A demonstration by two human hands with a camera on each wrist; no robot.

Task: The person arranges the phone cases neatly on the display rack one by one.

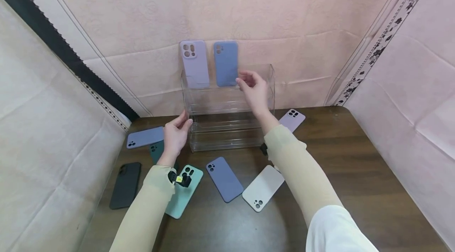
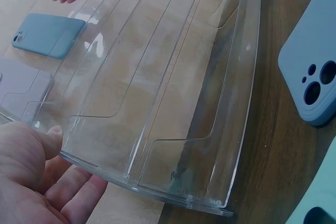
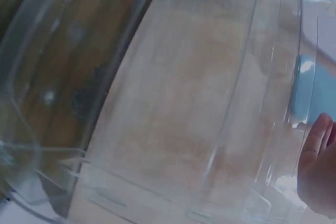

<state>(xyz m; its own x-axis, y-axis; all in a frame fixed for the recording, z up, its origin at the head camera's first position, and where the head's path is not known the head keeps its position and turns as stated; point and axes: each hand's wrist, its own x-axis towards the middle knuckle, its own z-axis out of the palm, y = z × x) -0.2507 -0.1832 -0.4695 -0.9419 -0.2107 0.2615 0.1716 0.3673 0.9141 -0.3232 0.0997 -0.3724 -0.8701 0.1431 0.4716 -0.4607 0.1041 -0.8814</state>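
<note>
A clear tiered display rack (image 1: 227,108) stands at the back of the table. In its top tier a lilac phone case (image 1: 194,62) and a blue phone case (image 1: 226,63) stand upright, side by side. My left hand (image 1: 175,133) holds the rack's left side edge. In the left wrist view the left hand's thumb (image 2: 51,139) lies on the near side of that edge, with the other fingers behind it. My right hand (image 1: 255,88) is at the blue case's lower right edge, fingers loosely bent. A gap shows between those fingers and the case in the left wrist view.
Left on the table lie a light blue case (image 1: 145,137), a dark teal case (image 1: 155,151) and a black case (image 1: 126,185). Nearer are a mint case (image 1: 183,198), a blue-violet case (image 1: 224,179) and a white case (image 1: 263,189). Another lilac case (image 1: 293,121) lies right of the rack.
</note>
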